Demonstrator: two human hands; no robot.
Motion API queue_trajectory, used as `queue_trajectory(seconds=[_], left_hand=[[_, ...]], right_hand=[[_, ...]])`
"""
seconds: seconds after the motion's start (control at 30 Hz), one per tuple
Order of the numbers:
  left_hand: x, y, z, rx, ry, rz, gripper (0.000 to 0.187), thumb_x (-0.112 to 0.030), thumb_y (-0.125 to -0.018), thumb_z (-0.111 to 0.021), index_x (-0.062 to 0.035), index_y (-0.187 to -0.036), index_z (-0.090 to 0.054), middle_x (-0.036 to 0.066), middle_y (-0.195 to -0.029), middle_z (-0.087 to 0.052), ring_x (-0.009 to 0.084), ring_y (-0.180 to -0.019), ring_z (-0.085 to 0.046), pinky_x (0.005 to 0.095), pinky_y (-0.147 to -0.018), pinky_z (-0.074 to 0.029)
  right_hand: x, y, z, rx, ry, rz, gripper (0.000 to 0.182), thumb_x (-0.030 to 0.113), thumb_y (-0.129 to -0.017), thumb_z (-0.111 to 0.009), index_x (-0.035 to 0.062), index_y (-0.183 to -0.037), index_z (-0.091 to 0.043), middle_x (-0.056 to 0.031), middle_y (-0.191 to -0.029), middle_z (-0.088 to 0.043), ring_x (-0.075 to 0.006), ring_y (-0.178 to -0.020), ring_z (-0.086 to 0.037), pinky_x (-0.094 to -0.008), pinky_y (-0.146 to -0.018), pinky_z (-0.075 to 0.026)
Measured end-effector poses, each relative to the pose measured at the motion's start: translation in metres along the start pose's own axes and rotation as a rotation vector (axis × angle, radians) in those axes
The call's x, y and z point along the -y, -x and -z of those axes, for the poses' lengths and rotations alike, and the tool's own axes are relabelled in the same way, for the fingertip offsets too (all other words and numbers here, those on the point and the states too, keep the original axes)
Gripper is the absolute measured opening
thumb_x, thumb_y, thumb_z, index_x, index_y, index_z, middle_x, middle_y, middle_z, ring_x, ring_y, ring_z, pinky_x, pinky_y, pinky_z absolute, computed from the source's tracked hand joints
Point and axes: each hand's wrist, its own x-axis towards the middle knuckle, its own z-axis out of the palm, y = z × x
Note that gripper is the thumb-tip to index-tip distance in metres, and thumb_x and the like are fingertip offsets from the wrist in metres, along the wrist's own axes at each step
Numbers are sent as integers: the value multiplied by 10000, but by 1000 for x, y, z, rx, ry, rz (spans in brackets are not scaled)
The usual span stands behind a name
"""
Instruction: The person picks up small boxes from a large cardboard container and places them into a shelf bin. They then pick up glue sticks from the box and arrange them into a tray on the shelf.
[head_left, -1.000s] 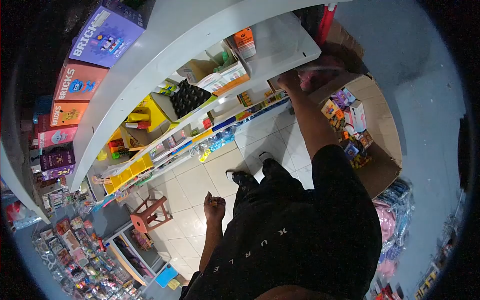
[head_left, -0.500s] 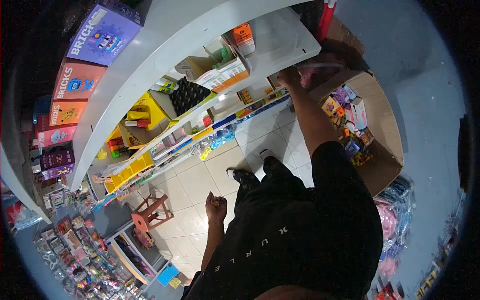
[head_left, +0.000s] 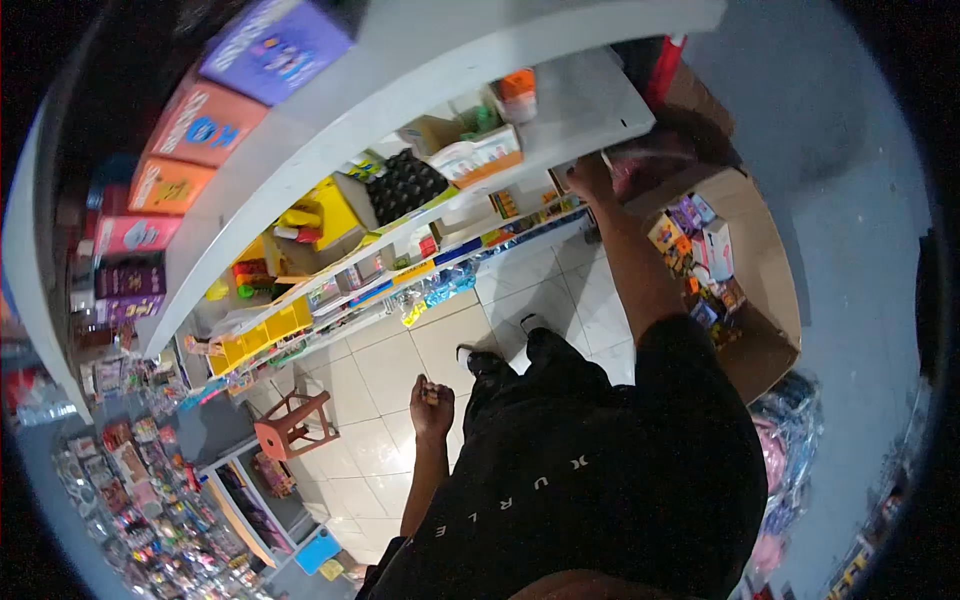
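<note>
My left hand [head_left: 432, 415] is held low over the floor, its fingers curled round a small orange-and-brown item [head_left: 431, 393] whose kind I cannot make out. My right arm stretches forward to the shelf's end. There my right hand [head_left: 592, 182] is at a small brown carton [head_left: 562, 180] on the lower shelf, its fingers mostly hidden. To the right of that arm stands a large open cardboard box [head_left: 768, 250] with several small colourful packs [head_left: 690, 235] in it.
A white shelf unit [head_left: 590, 90] with boxed goods runs across the upper left, including a purple BRICKS box [head_left: 278, 50]. A brown plastic stool [head_left: 285, 428] stands on the tiled floor [head_left: 375, 375]. Plastic-wrapped goods [head_left: 785, 440] lie at the right.
The view has shifted a little, so the shelf sits further right and lower. My left hand has turned, showing more of the item in it. My right hand stays at the shelf's end.
</note>
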Motion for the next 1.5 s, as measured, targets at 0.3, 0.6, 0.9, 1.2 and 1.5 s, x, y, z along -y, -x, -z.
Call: queue_trajectory(seconds=[0.3,0.6,0.9,1.2,1.5], left_hand=[[3,18,-183,377,-37,-80,163,-276,-975,-499,-118,-939,-488,-12,-834,-416,151,-810,-416,290,-819,-387],[-14,27,-242,825,50,102,612,-488,-966,-457,-46,-1389,-442,107,-1455,-452,276,-1348,-414,420,-1109,-338],[-42,39,-227,904,34,180,626,-490,-988,-385,-37,-1420,-402,107,-1469,-433,284,-1365,-393,418,-1118,-321],[-31,17,-124,684,-109,352,448,-293,-1030,-373,-31,-1387,-443,135,-1410,-475,272,-1326,-419,419,-1138,-287],[-45,12,-94,570,-274,400,421,-280,-1042,-353,-42,-1372,-461,109,-1376,-509,241,-1287,-467,408,-1100,-351]], right_hand=[[82,161,22,39,-713,115,393,139,-793,-727,33,-1143,-583,-156,-1117,-612,-245,-898,-659,-356,-772,-536],[166,242,82,265,-671,237,248,161,-824,-716,32,-1025,-650,-92,-945,-685,-189,-745,-676,-327,-695,-546],[251,264,142,150,-815,441,189,132,-850,-702,18,-986,-637,-95,-889,-663,-160,-753,-662,-292,-685,-535],[307,308,84,405,-563,732,206,155,-811,-687,18,-937,-597,-186,-904,-589,-375,-867,-592,-451,-783,-495],[318,337,49,351,-416,524,315,222,-786,-720,37,-999,-579,-196,-917,-601,-387,-907,-587,-475,-809,-484]])
